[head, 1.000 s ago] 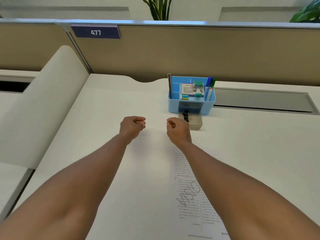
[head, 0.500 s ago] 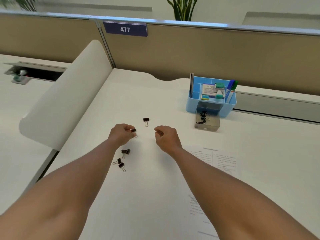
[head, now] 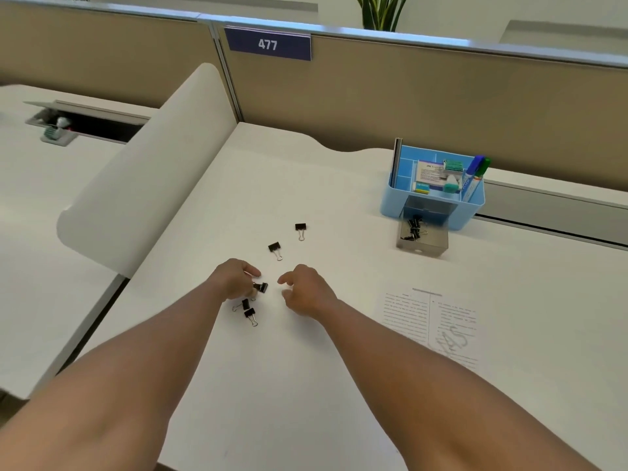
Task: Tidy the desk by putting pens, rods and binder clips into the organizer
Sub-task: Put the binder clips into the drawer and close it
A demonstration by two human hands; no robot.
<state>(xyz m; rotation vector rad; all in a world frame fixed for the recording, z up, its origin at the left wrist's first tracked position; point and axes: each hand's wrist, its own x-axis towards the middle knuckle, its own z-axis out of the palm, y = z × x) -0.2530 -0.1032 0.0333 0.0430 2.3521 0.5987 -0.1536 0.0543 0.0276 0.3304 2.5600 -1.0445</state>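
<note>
1. The left hand [head: 234, 279] hovers low over the white surface [head: 306, 385], its grip pinching a black binder clip [head: 261, 287] between thumb and curled fingers.
2. The right hand [head: 307, 288] is just beside it, fingers loosely curled with the forefinger pointing toward the left hand; its grip holds nothing.
3. Two more clips [head: 247, 309] lie together on the surface just below the left hand, partly hidden by the wrist (wire handles splayed outward).
4. Two further clips lie apart beyond the hands: one [head: 275, 249] near the fingertips, another [head: 300, 230] farther toward the organizer.
5. The blue organizer [head: 470, 212] stands at the far right by the partition, holding a blue marker [head: 473, 175] and a green marker [head: 482, 169], upright rods [head: 397, 161] at its left wall, and small boxes whose labels are too small to read.
6. A clear drawer [head: 430, 244] stands pulled out at its front with several black clips [head: 414, 227] inside.
7. A printed sheet [head: 431, 321] lies to the right of the hands; its text is illegible.
8. A dark blue sign [head: 267, 44] on the partition reads "477".
</note>
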